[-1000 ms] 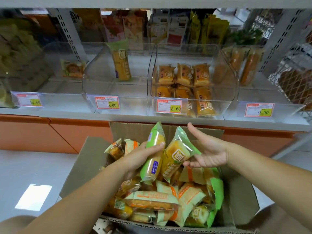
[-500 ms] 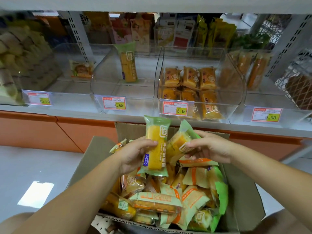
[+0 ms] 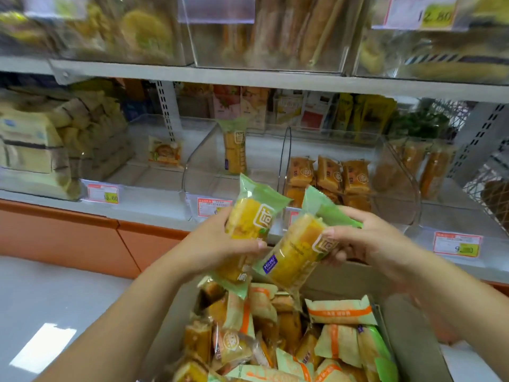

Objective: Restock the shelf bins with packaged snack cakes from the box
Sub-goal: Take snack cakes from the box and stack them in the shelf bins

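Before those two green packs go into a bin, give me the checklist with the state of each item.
1. Left hand grips the left pack firmly: ok.
2. Right hand grips the right pack firmly: ok.
3. Matching bin found: the clear bin holds one similar standing pack: ok.
4. Room in that bin: much of its floor is bare: ok.
5. Both held packs are lifted above the box: ok.
6. Wrapper seals intact: cannot tell.
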A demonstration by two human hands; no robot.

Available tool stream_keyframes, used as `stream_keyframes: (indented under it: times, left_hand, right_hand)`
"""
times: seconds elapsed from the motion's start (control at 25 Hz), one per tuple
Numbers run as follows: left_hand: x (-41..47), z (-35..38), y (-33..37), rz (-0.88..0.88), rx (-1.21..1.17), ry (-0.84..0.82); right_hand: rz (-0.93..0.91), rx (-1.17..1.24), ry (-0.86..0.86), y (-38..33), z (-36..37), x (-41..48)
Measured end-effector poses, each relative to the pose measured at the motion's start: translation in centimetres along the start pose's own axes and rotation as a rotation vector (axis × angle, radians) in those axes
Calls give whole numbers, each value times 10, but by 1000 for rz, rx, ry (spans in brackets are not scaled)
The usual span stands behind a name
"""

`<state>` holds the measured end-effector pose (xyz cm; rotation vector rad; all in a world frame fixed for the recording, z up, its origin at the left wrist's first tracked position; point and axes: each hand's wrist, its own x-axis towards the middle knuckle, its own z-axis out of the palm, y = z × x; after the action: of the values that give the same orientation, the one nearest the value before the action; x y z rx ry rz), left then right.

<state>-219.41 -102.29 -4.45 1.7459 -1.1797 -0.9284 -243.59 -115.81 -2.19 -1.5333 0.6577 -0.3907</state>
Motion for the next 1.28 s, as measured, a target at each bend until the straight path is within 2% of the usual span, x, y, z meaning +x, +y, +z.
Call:
stream_keyframes:
  times: [0.12,0.2,0.24,0.32,0.4,0.48,0.64,0.76,0.96,1.12,1.2,1.28]
  left_hand:
    - [6,-51,14,40,-49,291]
    - [16,-76,12,57,-73,405]
    - [21,-84,9,62,-69,435]
    - [33,-97,1,63,-58,473]
    - [45,-102,-4,68,-71,480]
    - [57,-104,-9,67,-94,474]
    - [76,-105,-15,62,-117,418]
    - [85,-106,-20,35,-142,387]
    - [91,-109,-20,5,-166,337]
    - [89,-107,-17,-3,-160,335]
    - [87,-107,-16,-5,-154,334]
    - [85,-106,-15,-5,-145,337]
  right_hand:
    - [-160,61,75,-50,4,20]
    - [-233,16,154,-75,11,50]
    - [-252,-59,183,-84,17,69]
    - [-250,-359,257,-97,30,118]
    - [-178,-700,331,-105,31,173]
    - [-20,-936,327,-106,22,226]
    - [101,-850,256,-95,6,292]
    - [112,-857,247,-86,3,322]
    - [-12,-1128,271,-79,2,341]
    - [24,-1426,237,-69,-6,345]
    - [14,-1516,315,-61,-8,345]
    - [-52,-1487,409,-59,-5,343]
